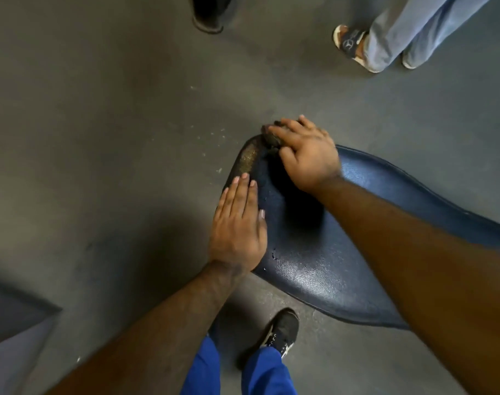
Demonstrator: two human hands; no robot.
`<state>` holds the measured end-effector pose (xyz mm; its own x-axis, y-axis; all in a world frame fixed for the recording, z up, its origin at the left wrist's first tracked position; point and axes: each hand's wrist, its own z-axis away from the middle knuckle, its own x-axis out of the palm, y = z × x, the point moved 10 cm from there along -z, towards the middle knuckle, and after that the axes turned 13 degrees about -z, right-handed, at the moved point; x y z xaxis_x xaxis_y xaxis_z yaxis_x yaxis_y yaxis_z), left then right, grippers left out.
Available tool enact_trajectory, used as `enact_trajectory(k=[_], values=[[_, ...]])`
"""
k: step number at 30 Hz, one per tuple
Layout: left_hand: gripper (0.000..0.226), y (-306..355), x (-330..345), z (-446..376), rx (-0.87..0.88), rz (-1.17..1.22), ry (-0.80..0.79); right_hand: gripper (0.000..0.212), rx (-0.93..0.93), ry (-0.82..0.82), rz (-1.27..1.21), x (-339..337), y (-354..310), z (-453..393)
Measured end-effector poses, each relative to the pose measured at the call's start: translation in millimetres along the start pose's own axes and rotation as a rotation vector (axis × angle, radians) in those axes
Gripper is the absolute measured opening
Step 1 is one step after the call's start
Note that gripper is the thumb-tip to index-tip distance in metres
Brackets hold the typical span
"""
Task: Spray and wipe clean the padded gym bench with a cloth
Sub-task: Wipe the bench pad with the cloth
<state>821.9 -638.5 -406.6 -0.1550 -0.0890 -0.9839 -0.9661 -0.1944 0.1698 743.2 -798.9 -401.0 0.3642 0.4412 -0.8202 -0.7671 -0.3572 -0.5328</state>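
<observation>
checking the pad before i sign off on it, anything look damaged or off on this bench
Yes. The blue padded bench has a worn, tan, scuffed patch at its narrow far end, just past the left hand fingertips, and small nicks on the near edge by that wrist. The right hand presses a dark cloth there.

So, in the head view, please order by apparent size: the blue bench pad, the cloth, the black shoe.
1. Blue bench pad, by far the largest.
2. Black shoe.
3. Cloth, smallest as seen, though the right hand covers most of it.
</observation>
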Motion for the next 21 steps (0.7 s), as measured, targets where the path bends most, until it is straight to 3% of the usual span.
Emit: enact_trajectory(k=[5,9,11,13,15,17,18,21], values=[[0.055,-0.5,-0.2,0.7,-0.011,0.012,0.006,0.058,-0.359,-0.139,0.058,26.7,-25.1,48.4],[0.055,-1.2,-0.5,2.1,-0.015,0.022,0.034,0.061,0.113,0.141,-0.012,-0.2,18.4,45.0],[0.055,-1.6,-1.0,3.0,-0.013,0.041,0.044,0.060,-0.053,0.082,0.005,21.6,-10.6,64.5],[0.054,-0.6,-0.9,3.0,-0.004,0.056,0.049,0.059,-0.295,-0.082,0.053,33.2,-13.1,83.5],[0.053,-0.4,-2.4,3.7,-0.005,0.071,0.057,0.061,-0.209,-0.011,0.065,13.2,16.0,79.5],[0.053,-1.0,-2.2,2.5,-0.008,0.080,0.058,0.064,0.133,0.197,0.022,1.1,39.2,89.9],[0.053,-1.3,-2.6,3.1,-0.007,0.085,0.060,0.063,0.199,0.238,0.022,9.8,29.7,102.6],[0.053,-0.7,-3.8,3.9,0.014,0.099,0.068,0.059,-0.128,0.034,0.062,48.4,-16.3,142.7]])
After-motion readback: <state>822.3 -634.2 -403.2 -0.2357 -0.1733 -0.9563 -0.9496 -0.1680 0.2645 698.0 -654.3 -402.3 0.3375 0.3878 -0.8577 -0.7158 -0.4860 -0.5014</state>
